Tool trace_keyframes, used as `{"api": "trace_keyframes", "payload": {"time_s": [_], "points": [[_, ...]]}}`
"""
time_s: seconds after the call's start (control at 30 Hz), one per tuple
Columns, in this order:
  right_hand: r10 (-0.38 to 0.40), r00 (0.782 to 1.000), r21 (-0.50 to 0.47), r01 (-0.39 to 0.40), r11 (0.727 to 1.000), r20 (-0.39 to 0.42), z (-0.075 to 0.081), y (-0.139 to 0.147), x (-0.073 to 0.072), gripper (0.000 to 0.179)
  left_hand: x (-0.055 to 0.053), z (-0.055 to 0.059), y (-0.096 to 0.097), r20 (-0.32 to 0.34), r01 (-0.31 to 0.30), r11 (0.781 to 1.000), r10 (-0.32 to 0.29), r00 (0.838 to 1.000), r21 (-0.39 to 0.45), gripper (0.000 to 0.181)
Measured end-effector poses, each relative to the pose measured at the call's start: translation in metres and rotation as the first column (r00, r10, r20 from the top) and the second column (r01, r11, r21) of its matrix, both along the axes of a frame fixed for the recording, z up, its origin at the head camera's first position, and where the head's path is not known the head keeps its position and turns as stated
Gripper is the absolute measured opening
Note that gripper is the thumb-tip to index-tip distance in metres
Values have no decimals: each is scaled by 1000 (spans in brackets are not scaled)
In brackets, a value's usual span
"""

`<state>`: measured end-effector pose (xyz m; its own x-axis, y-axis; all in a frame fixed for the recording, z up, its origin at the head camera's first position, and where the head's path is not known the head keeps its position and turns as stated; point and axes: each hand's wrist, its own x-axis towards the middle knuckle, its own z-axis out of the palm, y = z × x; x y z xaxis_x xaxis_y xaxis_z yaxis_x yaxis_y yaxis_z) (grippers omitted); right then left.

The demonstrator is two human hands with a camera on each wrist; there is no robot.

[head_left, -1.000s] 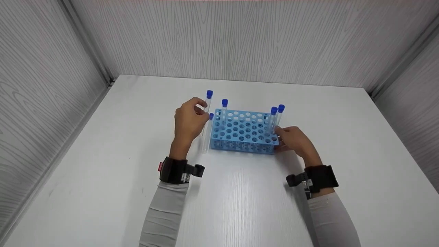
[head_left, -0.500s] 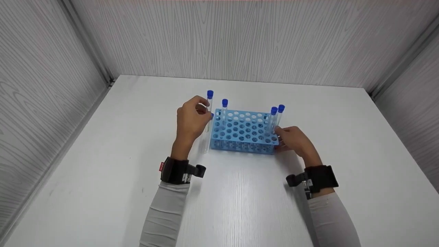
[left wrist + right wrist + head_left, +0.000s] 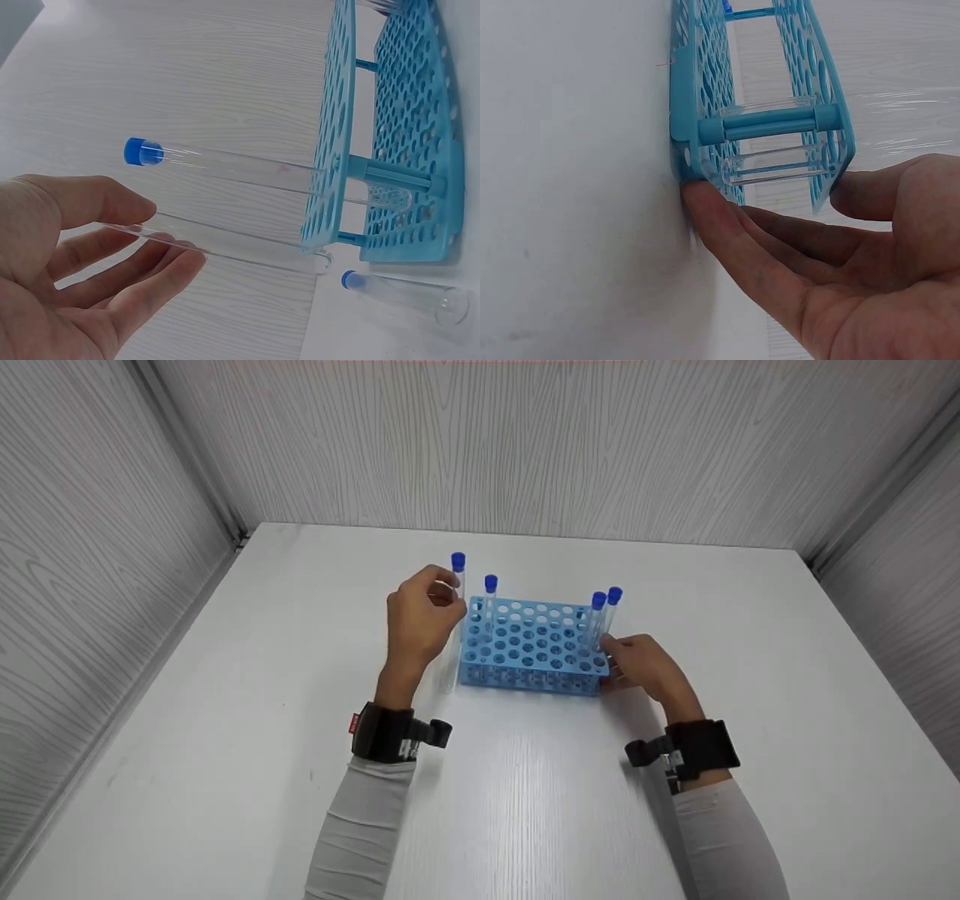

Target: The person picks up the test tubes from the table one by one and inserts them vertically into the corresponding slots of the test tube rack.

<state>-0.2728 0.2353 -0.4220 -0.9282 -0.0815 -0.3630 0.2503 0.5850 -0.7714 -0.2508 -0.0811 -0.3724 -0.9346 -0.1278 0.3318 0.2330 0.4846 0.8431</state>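
My left hand (image 3: 421, 622) pinches a blue-capped test tube (image 3: 247, 244) between thumb and fingers. Its rounded bottom end is right at the edge of the rack's top plate in the left wrist view, and its cap (image 3: 458, 560) rises above my fingers in the head view. The light-blue test tube rack (image 3: 534, 669) stands on the table, with one capped tube (image 3: 240, 166) upright in its left part. Two more capped tubes (image 3: 595, 622) stand at its right end. There my right hand (image 3: 643, 664) grips the rack, thumb at the top plate and fingers low by the base.
Another capped tube (image 3: 401, 294) lies on the white table (image 3: 480, 810) beside the rack's left end, mostly hidden behind my left hand in the head view. Grey wood-grain panels (image 3: 480, 450) enclose the table at the back and both sides.
My left hand has shifted slightly right with its tube, toward the rack, and then a little up. The lying tube's cap is now covered by the hand. My right hand stays on the rack.
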Motion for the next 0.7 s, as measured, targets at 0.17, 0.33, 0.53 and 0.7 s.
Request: {"api": "trace_keyframes", "payload": {"time_s": [0.17, 0.33, 0.53, 0.7], "points": [[0, 1000, 7, 0, 1000, -2, 0, 0, 0, 60, 0, 0, 1, -33, -8, 1000, 9, 999, 26, 20], [4, 1000, 11, -4, 1000, 5, -1, 1, -1, 61, -2, -1, 2, -68, -14, 998, 17, 998, 54, 20], [5, 1000, 2, -5, 1000, 8, -1, 1, -1, 61, -2, -2, 4, -107, -16, 995, 26, 994, 94, 19], [-2, 1000, 12, 1, 1000, 7, 0, 0, 0, 60, -2, -3, 6, -114, -1, 995, 13, 993, 102, 19]]}}
